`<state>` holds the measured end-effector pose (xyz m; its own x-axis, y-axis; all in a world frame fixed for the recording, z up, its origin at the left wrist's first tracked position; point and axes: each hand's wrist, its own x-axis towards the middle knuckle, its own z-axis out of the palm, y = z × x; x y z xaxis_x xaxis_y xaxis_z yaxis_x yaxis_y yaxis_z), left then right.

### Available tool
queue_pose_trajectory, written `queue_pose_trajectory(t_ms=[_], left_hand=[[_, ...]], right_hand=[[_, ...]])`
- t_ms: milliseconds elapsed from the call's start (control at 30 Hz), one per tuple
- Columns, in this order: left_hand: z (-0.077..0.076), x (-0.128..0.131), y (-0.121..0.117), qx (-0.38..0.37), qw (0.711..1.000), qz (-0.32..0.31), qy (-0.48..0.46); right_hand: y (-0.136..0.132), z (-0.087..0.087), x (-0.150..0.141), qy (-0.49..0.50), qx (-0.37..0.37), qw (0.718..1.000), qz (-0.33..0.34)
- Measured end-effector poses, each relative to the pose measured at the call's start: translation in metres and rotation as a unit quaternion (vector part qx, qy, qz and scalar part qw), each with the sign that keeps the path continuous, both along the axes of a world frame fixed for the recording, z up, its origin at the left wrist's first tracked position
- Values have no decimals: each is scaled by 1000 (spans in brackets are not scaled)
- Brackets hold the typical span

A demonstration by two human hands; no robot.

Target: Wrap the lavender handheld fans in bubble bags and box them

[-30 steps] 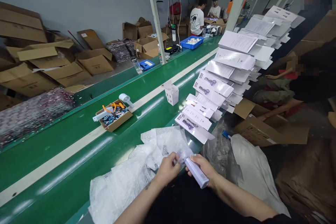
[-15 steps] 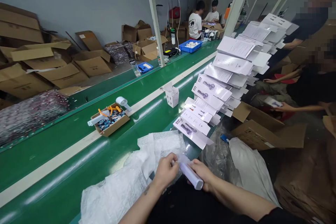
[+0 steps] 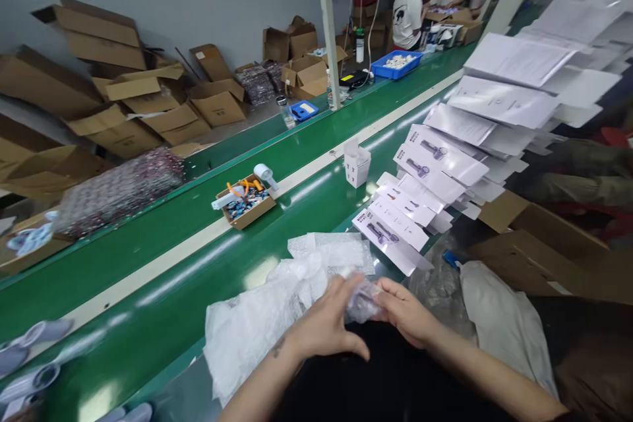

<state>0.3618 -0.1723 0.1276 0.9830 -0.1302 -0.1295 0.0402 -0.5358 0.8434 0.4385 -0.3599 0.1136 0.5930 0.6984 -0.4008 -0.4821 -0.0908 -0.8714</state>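
Note:
My right hand is closed around one end of a lilac handheld device in bubble wrap, just beyond my dark clothing. Its exact shape is blurred by the wrap and motion. My left hand lies against the wrap from the other side, fingers stretched out and thumb spread away below. A heap of bubble wrap bags rests on the bench right beyond my left forearm. To the right, unfolded white printed boxes lie overlapped in a long row.
A small carton of batteries with orange-handled pliers stands on the green conveyor. Beyond it is an upright white box. Lilac device parts lie at lower left. Open cartons stand on the right; co-workers sit at the back.
The view has swung left and down. My left hand has gone from a pinch to spread fingers. The lilac device has turned from pointing toward me and looks bundled in wrap.

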Motion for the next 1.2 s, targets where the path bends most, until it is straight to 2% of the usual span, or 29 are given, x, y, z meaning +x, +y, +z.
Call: queue_pose_trajectory(t_ms=[33,100,167,200,233,267,300,367,433,500,567,633,700,767,833,867,900,933,1000,1100,1133,1200], left_hand=[[-9,0,-4,15,1000,-7,-2],[-27,0,-10,30,998,45,-13],[-43,-2,-9,18,988,148,-23],[-48,-2,-5,-3,980,199,-20],[-51,-2,-1,-35,968,247,-8],[-52,-2,4,-76,954,291,10],[-52,-1,9,-120,936,328,32],[-49,2,16,-203,901,378,69],[-44,6,18,-258,878,397,73],[-39,8,17,-289,867,402,58],[-35,8,18,-305,858,411,43],[-33,5,24,-322,843,431,26],[-31,1,36,-343,821,457,-3],[-27,0,51,-362,794,487,-45],[-21,3,66,-375,763,518,-92],[-18,8,72,-380,748,531,-116],[-14,15,78,-384,735,540,-140],[-11,25,83,-386,726,545,-164],[-10,52,91,-378,719,546,-206],[-19,99,103,-302,742,553,-227],[-24,112,107,-248,754,566,-222],[-34,130,115,-86,773,593,-209]], right_hand=[[0,0,0,-40,-5,998,38],[-12,-1,10,-139,-46,984,99],[-36,-6,34,-260,-150,951,71],[-51,-11,49,-342,-229,911,16],[-66,-17,66,-440,-305,844,-20],[-80,-25,83,-529,-370,763,-34],[-91,-34,100,-604,-393,693,-5],[-104,-52,130,-717,-346,589,140],[-103,-64,154,-769,-257,517,274],[-94,-66,171,-789,-192,472,342],[-79,-58,182,-800,-138,453,368],[-59,-43,189,-806,-85,457,366],[-34,-26,193,-805,-45,495,324],[0,-12,197,-780,-47,577,238],[42,-5,202,-701,-94,693,141],[64,-4,205,-652,-119,741,105],[87,-6,208,-609,-137,777,81],[110,-9,212,-578,-144,800,71],[153,-21,220,-556,-129,818,75],[199,-45,232,-542,-89,829,106],[209,-53,235,-535,-78,833,114],[222,-68,241,-523,-64,841,124]])
